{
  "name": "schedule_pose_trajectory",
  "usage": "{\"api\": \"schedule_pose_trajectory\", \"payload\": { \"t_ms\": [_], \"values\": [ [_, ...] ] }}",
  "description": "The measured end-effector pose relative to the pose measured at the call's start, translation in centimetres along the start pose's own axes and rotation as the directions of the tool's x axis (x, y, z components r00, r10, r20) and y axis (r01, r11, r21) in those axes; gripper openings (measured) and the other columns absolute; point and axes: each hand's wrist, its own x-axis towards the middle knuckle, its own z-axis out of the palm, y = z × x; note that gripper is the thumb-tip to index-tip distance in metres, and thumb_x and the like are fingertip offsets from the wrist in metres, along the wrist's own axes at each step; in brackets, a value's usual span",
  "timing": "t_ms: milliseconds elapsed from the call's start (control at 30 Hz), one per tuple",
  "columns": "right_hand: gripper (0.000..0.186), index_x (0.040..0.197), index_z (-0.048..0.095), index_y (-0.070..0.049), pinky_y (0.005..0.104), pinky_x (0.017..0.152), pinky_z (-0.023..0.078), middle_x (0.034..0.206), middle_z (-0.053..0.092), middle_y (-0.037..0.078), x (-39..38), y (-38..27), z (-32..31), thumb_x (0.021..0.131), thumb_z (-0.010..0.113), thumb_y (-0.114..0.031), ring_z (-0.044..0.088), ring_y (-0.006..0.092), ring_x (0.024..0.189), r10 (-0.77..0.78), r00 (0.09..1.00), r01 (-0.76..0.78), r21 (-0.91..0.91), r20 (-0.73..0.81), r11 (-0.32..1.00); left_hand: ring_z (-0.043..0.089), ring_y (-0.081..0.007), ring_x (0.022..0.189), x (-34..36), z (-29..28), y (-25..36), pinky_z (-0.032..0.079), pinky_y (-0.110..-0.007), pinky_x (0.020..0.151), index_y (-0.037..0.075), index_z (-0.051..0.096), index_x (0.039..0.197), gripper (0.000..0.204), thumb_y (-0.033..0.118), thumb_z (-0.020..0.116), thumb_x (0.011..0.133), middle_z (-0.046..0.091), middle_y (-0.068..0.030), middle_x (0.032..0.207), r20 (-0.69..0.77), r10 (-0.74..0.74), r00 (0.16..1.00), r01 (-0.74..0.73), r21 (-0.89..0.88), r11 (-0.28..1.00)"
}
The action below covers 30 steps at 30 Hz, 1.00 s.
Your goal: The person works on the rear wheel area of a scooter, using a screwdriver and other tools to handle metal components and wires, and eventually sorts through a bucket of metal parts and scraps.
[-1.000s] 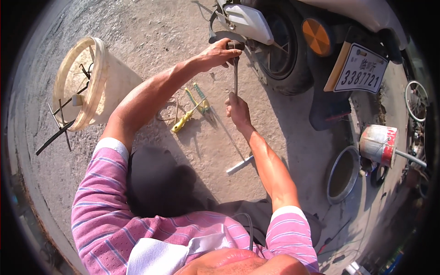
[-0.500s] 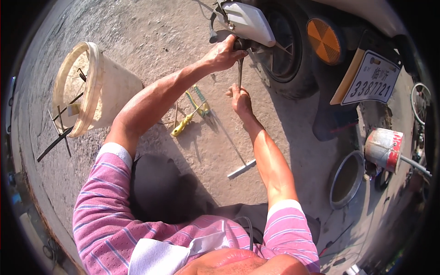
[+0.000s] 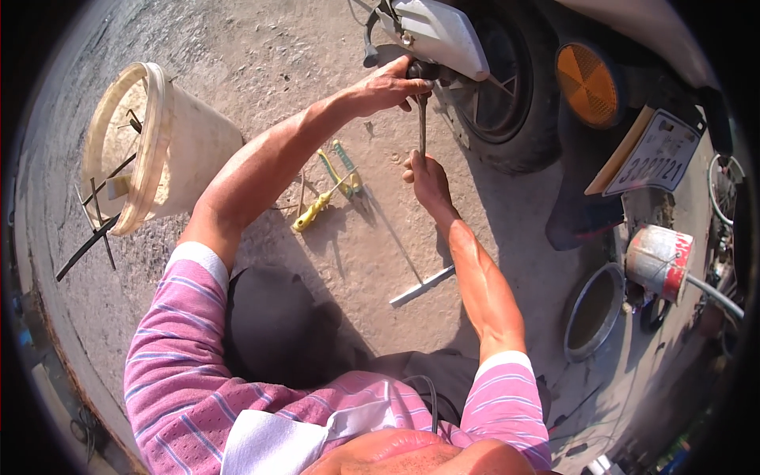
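At the rear wheel (image 3: 507, 79) of a motor scooter, my left hand (image 3: 392, 83) has its fingers curled over a dark round part (image 3: 423, 71) close to the hub. A slim metal wrench (image 3: 422, 127) runs from this part towards me. Lower down, my right hand (image 3: 430, 180) is closed round the wrench's near end. The wheel-side end of the wrench is partly hidden by my left fingers. Just above sits a pale grey cover (image 3: 442, 33) on the scooter's side.
On the concrete lie a yellow-handled screwdriver (image 3: 313, 214), green-and-yellow pliers (image 3: 354, 178) and a T-handle tool (image 3: 422, 286). A white bucket (image 3: 198, 150) with metal rods stands left. Right are a red-and-white can (image 3: 659, 261), a round basin (image 3: 573, 339), and the scooter's plate (image 3: 657, 154) and orange reflector (image 3: 587, 83).
The scooter's rear parts appear shifted slightly right and downward, and the bucket slightly left. Both hands stay at the wrench, my right hand a little further right in the picture.
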Motion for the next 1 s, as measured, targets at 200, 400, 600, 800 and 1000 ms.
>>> {"api": "schedule_pose_trajectory", "payload": {
  "t_ms": [200, 400, 600, 800, 1000],
  "values": [
    [0.053, 0.091, 0.067, 0.002, 0.0336, 0.063, 0.045, 0.064, 0.059, 0.004, -3.7, -1.6, -2.9, 0.100, 0.051, -0.048, 0.056, 0.0170, 0.063, 0.065, 0.997, -0.067, 0.060, 0.041, 0.996, 0.071, -0.0230, 0.104, 0.1, 0.8, -0.1, 0.061, -0.035, 0.079, 0.004, 0.051, 0.126, 0.040, 0.031, 0.066, 0.101, 0.071, -0.0156, 0.114, -0.010, -0.078, 0.997, 0.074, -0.197, 0.978],
    [0.043, 0.099, 0.067, 0.001, 0.0266, 0.050, 0.031, 0.064, 0.051, -0.002, -6.6, -4.1, -5.7, 0.103, 0.053, -0.039, 0.042, 0.0073, 0.055, 0.080, 0.981, -0.114, 0.197, 0.175, 0.974, 0.074, -0.0212, 0.092, 0.2, 1.2, -0.5, 0.063, -0.034, 0.073, 0.005, 0.055, 0.120, 0.032, 0.026, 0.068, 0.100, 0.073, -0.0127, 0.106, 0.013, -0.180, 0.984, 0.160, -0.525, 0.836],
    [0.043, 0.108, 0.068, 0.000, 0.0267, 0.053, 0.037, 0.069, 0.055, 0.000, -6.1, -3.2, -4.8, 0.102, 0.052, -0.039, 0.045, 0.0101, 0.059, 0.082, 0.981, -0.122, 0.225, 0.176, 0.967, 0.073, -0.0171, 0.089, -0.7, 1.7, -0.3, 0.061, -0.031, 0.072, 0.005, 0.055, 0.119, 0.036, 0.032, 0.069, 0.099, 0.071, -0.0107, 0.106, -0.013, -0.178, 0.984, 0.153, -0.448, 0.881],
    [0.042, 0.115, 0.061, 0.010, 0.0258, 0.057, 0.043, 0.072, 0.057, 0.000, -8.1, -5.1, -5.1, 0.108, 0.048, -0.030, 0.050, 0.0107, 0.061, 0.004, 0.737, -0.450, 0.487, 0.676, 0.748, 0.070, -0.0159, 0.085, -5.0, 0.5, -3.0, 0.057, -0.031, 0.071, 0.002, 0.063, 0.109, 0.052, 0.051, 0.068, 0.093, 0.070, -0.0091, 0.094, -0.249, -0.297, 0.922, 0.340, 0.153, 0.928],
    [0.035, 0.111, 0.068, 0.005, 0.0254, 0.057, 0.044, 0.073, 0.058, 0.000, -9.4, -7.0, -3.2, 0.105, 0.053, -0.025, 0.053, 0.0107, 0.061, 0.171, 0.651, -0.392, 0.134, 0.740, 0.910, 0.060, -0.0264, 0.120, -14.8, 0.1, -3.5, 0.036, -0.047, 0.111, 0.009, 0.071, 0.118, 0.048, 0.050, 0.069, 0.092, 0.068, -0.0101, 0.112, 0.044, 0.324, 0.945, -0.241, 0.763, 0.600]
  ]
}}
